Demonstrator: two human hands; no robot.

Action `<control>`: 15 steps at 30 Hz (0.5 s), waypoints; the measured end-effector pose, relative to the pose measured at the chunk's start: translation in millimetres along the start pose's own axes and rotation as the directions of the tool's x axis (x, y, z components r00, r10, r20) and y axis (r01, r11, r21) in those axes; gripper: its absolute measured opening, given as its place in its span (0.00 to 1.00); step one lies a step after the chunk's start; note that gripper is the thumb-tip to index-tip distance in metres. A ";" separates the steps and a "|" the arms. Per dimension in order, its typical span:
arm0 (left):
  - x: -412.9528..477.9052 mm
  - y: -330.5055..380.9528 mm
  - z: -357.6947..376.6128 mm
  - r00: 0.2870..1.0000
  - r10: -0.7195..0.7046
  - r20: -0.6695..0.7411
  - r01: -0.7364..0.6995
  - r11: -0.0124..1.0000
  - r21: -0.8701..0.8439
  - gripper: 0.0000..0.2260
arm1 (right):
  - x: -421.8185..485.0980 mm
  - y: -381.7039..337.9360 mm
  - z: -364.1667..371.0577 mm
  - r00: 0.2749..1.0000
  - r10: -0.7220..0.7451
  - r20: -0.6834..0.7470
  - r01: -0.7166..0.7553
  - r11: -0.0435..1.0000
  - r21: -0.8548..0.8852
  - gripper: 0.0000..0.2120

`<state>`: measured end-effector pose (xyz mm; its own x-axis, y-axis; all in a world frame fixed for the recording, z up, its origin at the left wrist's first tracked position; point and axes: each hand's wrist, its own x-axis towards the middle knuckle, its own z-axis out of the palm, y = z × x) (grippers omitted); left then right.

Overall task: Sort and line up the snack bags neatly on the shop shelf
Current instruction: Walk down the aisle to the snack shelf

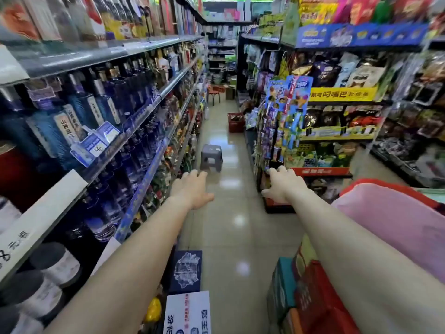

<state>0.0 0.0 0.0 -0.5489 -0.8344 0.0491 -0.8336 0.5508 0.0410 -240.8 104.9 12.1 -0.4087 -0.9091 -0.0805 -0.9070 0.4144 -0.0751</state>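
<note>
I look down a shop aisle with both arms stretched out ahead of me. My left hand (192, 189) hangs open over the floor, holding nothing. My right hand (281, 186) is also open and empty, close to the low corner of the snack shelving (320, 171) on the right. Snack bags (342, 73) fill the right-hand shelves in several rows, some leaning unevenly. More small packets hang on a blue display strip (286, 116) at the shelf end.
Bottle shelves (115, 112) run along the left. A grey plastic stool (212, 157) stands mid-aisle, a red basket (235, 122) sits further back, and a small stool (213, 94) at the far end. Boxes (296, 297) and a pink bag (395, 227) crowd the near right.
</note>
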 end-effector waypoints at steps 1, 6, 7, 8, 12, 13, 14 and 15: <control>8.5 5.8 0.1 1.000 -0.004 0.020 0.004 1.000 0.005 0.31 | 6.0 6.0 -0.5 1.000 0.004 0.005 -0.004 1.000 0.004 0.34; 59.8 29.1 0.4 0.997 -0.056 0.048 0.056 0.998 0.014 0.31 | 49.3 33.2 -3.5 1.000 -0.005 0.016 0.005 1.000 0.012 0.33; 70.2 32.3 0.2 0.997 -0.061 0.044 0.061 0.998 0.010 0.32 | 59.0 37.9 -4.8 1.000 -0.014 0.010 0.014 1.000 0.016 0.33; 79.7 36.1 -1.0 0.997 -0.066 0.047 0.066 0.998 0.001 0.32 | 66.9 41.2 -7.7 1.000 -0.020 0.011 0.020 1.000 0.013 0.33; 116.6 45.3 2.0 0.995 -0.080 0.055 0.081 0.997 0.000 0.33 | 102.5 52.5 -10.9 1.000 -0.031 0.002 0.031 0.999 0.025 0.33; 123.5 45.8 3.2 0.995 -0.079 0.054 0.079 0.997 0.004 0.33 | 110.0 53.2 -10.6 0.999 -0.036 0.003 0.036 0.999 0.028 0.33; 134.3 46.5 4.9 0.995 -0.078 0.057 0.078 0.997 0.004 0.33 | 121.1 54.8 -10.3 0.999 -0.038 0.009 0.037 0.999 0.032 0.32; 145.6 46.4 6.8 0.995 -0.076 0.057 0.076 0.997 0.003 0.33 | 132.5 55.7 -10.3 0.999 -0.039 0.008 0.039 0.999 0.036 0.32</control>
<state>-119.1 -96.1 2.2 -0.4862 -0.8738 -0.0115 -0.8733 0.4854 0.0420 -346.5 7.1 7.5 -0.3722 -0.9242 -0.0852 -0.9179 0.3801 -0.1138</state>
